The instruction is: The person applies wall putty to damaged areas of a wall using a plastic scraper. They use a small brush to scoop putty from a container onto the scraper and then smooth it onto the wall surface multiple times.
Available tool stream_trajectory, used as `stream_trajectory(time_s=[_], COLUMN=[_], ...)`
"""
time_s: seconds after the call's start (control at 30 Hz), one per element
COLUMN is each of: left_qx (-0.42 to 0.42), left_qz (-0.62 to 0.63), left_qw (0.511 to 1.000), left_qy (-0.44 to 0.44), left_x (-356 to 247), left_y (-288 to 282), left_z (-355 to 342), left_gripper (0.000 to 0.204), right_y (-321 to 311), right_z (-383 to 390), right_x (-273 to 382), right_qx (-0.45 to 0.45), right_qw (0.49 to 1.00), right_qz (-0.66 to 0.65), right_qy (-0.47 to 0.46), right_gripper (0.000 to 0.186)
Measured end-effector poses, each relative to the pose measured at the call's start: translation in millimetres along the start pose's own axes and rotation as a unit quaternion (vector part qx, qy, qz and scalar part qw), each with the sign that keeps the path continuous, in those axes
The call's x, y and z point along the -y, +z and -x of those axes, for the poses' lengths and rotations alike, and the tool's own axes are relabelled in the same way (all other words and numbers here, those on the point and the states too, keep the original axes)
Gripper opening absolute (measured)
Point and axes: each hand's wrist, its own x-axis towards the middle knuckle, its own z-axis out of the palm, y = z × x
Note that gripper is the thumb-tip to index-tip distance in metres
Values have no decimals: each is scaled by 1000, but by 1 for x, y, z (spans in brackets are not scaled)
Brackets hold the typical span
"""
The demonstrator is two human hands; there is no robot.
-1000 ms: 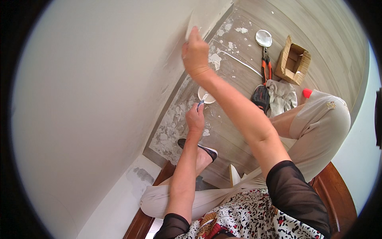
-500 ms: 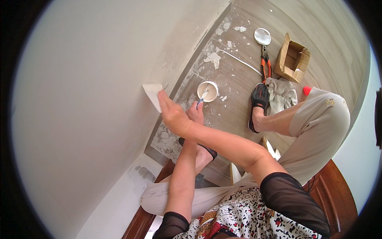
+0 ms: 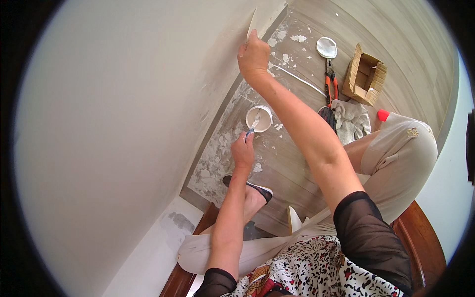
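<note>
My left hand [image 3: 242,148] is closed round the blue handle of a small putty knife [image 3: 251,131]. The knife's whitened blade reaches into a round white tub [image 3: 271,123] of pale paste on the floor. Stretched out far ahead, my right hand [image 3: 255,57] grips a flat white scraper [image 3: 252,24] from its near end. The scraper stands edge-on at the pale wall [image 3: 128,119], low down near the skirting; whether its far edge touches the wall I cannot tell. My right fingers are partly hidden behind the hand.
Dried white flakes [image 3: 284,58] lie along the dark skirting [image 3: 217,119]. Beyond the tub are a white lid [image 3: 326,48], orange-handled pliers [image 3: 331,84], a thin white strip [image 3: 302,80], an open cardboard box [image 3: 364,79] and a grey cloth [image 3: 352,119]. My legs bend on both sides.
My right hand has swept the scraper forward along the wall, away from me, and turned it edge-on. My left hand stays at the tub with the putty knife. My right foot has shifted.
</note>
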Motion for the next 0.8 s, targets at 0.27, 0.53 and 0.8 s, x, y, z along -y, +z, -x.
stream_trajectory(time_s=[0.27,0.53,0.8], left_qx=[18,-280,35], left_qz=[-28,121,-65], left_qw=[999,944,997], left_qy=[-3,-126,-29], left_x=[22,-7,-3], left_y=[2,46,-4], left_z=[1,1,0], left_gripper=[21,22,24], right_y=[-19,-65,-51], right_z=[14,66,23], right_x=[94,105,-11], right_qx=[-35,-81,6], right_qw=[997,974,980], right_qz=[-52,-144,-86], right_qy=[-35,-154,178], right_gripper=[48,50,13])
